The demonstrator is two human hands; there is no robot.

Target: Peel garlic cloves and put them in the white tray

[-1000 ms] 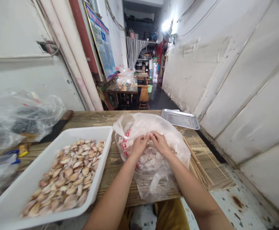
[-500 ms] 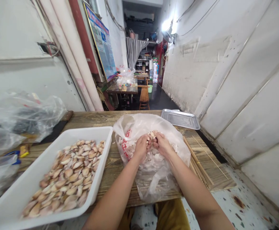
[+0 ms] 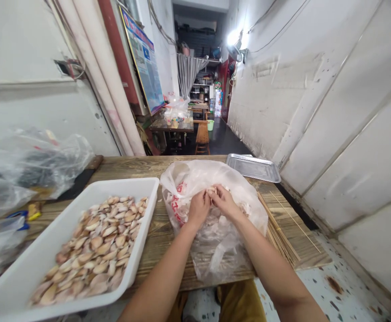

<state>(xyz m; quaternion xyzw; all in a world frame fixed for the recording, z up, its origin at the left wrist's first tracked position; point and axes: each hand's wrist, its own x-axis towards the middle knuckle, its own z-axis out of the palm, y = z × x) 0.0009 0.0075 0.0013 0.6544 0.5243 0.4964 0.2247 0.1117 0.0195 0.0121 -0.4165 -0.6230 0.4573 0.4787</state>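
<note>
We see two bare hands, the left hand [image 3: 199, 209] and the right hand [image 3: 225, 203], close together, both pinching one piece of garlic [image 3: 211, 191] between them. How many segments it has we cannot tell, as the hands cover much of it. Under the grip we see one plastic bag [image 3: 198, 170], and in it loose skins [image 3: 214, 219], too thin and jumbled to count. Left of the grip, just beside the bag, stands one white tub [image 3: 153, 192]; the cloves [image 3: 108, 232] in it overlap and are too many for us to number exactly. Right of the grip we find one bundle of skewers [image 3: 279, 237] and, farther right, one loose stick [image 3: 296, 222]. Past the grip, to its right, lies one metal tray [image 3: 254, 167]. All these rest on one table [image 3: 128, 165]. Well beyond the grip we make out one green bucket [image 3: 210, 125], one fan [image 3: 235, 51] up to the right and one poster [image 3: 142, 58] to the left.
</note>
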